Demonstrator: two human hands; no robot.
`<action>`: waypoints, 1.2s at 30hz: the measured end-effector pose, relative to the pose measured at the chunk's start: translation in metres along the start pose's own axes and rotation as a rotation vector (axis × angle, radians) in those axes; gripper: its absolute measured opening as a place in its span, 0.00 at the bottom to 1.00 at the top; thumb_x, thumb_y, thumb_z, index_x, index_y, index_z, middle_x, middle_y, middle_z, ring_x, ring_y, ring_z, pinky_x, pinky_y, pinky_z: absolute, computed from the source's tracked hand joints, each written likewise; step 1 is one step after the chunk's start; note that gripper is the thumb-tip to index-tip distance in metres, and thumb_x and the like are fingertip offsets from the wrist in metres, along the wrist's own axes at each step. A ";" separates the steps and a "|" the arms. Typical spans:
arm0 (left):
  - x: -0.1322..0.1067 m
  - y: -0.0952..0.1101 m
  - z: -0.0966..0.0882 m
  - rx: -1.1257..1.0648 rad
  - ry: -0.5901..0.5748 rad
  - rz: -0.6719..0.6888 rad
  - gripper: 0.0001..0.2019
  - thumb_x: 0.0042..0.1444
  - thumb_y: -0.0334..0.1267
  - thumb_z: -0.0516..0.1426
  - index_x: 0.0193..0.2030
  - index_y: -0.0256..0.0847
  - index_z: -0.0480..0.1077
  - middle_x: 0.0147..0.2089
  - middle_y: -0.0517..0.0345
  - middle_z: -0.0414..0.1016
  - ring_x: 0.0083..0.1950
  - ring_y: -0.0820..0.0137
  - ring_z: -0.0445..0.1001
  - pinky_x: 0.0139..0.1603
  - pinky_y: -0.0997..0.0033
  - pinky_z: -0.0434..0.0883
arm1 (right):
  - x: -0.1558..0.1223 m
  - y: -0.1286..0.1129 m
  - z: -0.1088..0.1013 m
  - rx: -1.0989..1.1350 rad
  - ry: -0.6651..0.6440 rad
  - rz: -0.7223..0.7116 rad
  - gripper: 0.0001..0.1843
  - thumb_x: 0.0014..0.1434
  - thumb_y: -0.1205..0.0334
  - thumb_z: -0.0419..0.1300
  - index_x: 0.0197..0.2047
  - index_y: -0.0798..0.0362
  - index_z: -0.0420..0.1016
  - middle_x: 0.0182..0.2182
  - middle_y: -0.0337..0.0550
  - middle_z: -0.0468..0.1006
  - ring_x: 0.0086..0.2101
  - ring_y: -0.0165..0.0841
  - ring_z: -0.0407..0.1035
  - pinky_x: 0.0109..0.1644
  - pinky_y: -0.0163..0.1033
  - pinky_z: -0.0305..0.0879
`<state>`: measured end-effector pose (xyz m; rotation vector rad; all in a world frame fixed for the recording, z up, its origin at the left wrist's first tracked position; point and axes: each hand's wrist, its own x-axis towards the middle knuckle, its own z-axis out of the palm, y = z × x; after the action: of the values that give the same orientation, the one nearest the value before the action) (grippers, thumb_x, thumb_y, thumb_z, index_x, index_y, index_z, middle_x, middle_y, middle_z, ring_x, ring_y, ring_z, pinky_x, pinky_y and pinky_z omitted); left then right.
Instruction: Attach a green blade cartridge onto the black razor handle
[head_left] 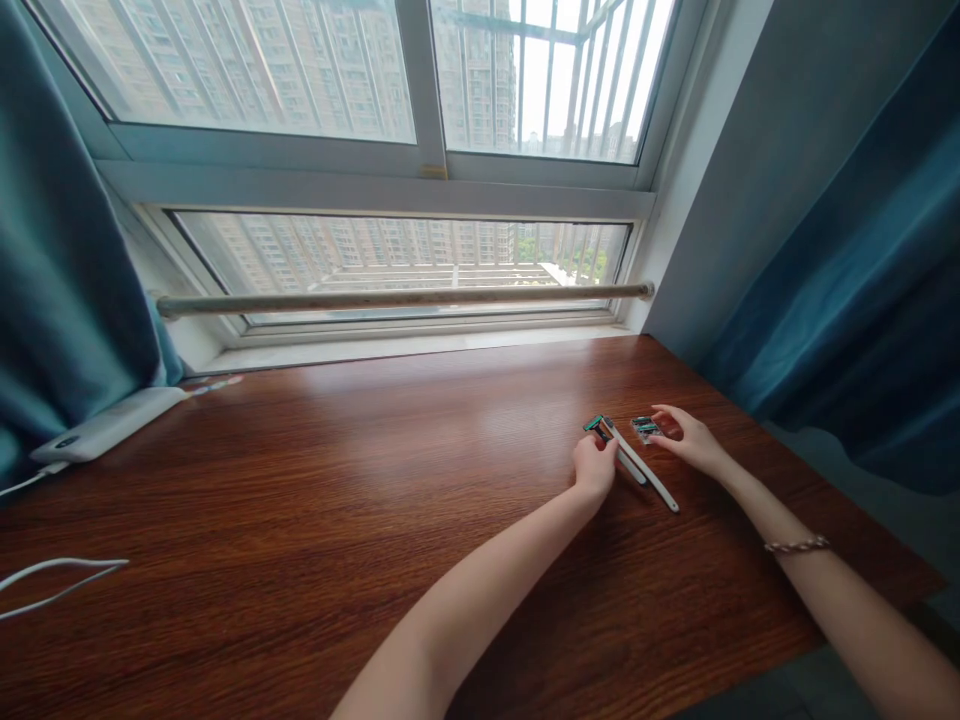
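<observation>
My left hand (pixel 596 465) is closed on a razor with a green-edged head (pixel 594 424); its pale handle slants down to the right past my fingers. Alongside it lies a white toothbrush (pixel 651 475), its bristle end near the razor's head. My right hand (pixel 690 442) has thumb and forefinger curved around the right side of a small clear pack (pixel 644 430) with dark and green pieces inside, which look like razor cartridges. The pack is just right of the toothbrush head. All of these are on or close above the brown wooden table (pixel 337 500).
A white power strip (pixel 112 425) with a cable lies at the far left by a blue curtain (pixel 67 220). A white cord loop (pixel 67 565) rests on the left side. Behind the table a metal rail (pixel 405 298) crosses the window. Another curtain (pixel 847 280) hangs right.
</observation>
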<state>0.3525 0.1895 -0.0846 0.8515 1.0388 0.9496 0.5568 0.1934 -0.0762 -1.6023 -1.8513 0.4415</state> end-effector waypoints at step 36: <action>-0.073 0.012 -0.097 0.768 -0.217 0.510 0.10 0.54 0.35 0.51 0.41 0.35 0.68 0.41 0.51 0.68 0.38 0.72 0.68 0.43 0.73 0.66 | -0.037 -0.068 0.057 -0.351 0.069 -0.033 0.16 0.55 0.56 0.49 0.27 0.53 0.73 0.23 0.44 0.72 0.25 0.34 0.66 0.31 0.36 0.58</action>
<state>0.2421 0.1381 -0.0784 1.8812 1.0171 0.8380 0.4699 0.1523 -0.0844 -1.7838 -1.9784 0.0442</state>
